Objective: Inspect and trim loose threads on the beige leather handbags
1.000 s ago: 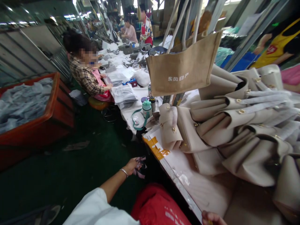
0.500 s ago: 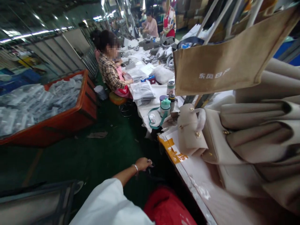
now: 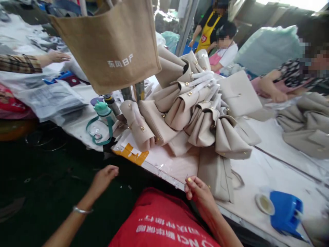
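Observation:
My left hand point(image 3: 105, 179) hangs over the dark floor, left of the table edge, with its fingers curled closed; what they hold, if anything, is hidden. My right hand point(image 3: 199, 192) is at the table's front edge, thumb and fingers pinched together around something too small to make out; a thin dark tip shows above them. Just beyond it a beige handbag point(image 3: 214, 176) lies flat on the table. Behind that is a heap of similar beige bags point(image 3: 177, 109) with wrapped handles and gold-coloured fittings.
A brown tote bag point(image 3: 110, 51) hangs above the table at left. Under it stands a mint-lidded bottle point(image 3: 104, 111) with a teal strap. A blue tape dispenser point(image 3: 286, 211) and a tape roll point(image 3: 264, 204) are at right. Co-workers work across the table; a plaid sleeve point(image 3: 20, 64) reaches in from the left.
The view has swung right, from the aisle and orange bin to the table and bag heap. My right hand has come into view. A dark thing at my left fingers no longer shows.

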`<state>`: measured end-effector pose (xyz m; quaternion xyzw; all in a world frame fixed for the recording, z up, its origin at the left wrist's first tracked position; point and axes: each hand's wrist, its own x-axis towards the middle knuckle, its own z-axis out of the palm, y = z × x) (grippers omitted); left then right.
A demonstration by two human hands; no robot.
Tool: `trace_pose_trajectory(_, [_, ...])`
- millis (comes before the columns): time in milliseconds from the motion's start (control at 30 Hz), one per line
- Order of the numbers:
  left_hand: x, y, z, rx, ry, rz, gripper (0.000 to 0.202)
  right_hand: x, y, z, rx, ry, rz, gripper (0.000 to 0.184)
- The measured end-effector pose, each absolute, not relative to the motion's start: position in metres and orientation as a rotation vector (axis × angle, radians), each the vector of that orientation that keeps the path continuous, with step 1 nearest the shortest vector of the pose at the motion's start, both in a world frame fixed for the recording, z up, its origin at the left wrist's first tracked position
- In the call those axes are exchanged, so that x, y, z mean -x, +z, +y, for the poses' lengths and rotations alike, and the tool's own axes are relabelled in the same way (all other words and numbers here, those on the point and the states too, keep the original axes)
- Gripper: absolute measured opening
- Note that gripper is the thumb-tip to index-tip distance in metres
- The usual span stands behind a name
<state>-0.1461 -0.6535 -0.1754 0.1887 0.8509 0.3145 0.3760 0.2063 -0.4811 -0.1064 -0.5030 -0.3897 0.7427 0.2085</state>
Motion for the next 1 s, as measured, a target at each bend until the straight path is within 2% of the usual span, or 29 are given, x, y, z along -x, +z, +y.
trace_pose_trajectory(100, [0.043,-0.160,-0.588,-0.891,1.037,1.706,0.024,-0.209,-0.108,-0.488,1.384,2.032,-1.093,0.043])
trace_pose_trajectory(267, [-0.063,-0.113,-0.542,-1.344,1.017,1.370,0.017,-0.229,-0.115,-0.499,1.377,1.993,-1.053,0.051])
trace_pose_trajectory(500, [-0.135,-0.129,-0.523,-1.644,0.837,1.294,0.024,-0.291,-0.133,-0.513,1.450,1.801,-0.948,0.054])
trace_pose_trajectory(667, [-0.198,-0.136,-0.502,-1.871,0.706,1.259,0.026,-0.353,-0.141,-0.505,1.524,1.691,-1.038,0.047])
trace_pose_trajectory(1000, [-0.280,-0.138,-0.463,-2.003,0.660,1.368,0.030,-0.427,-0.159,-0.463,1.403,1.727,-1.100,0.035])
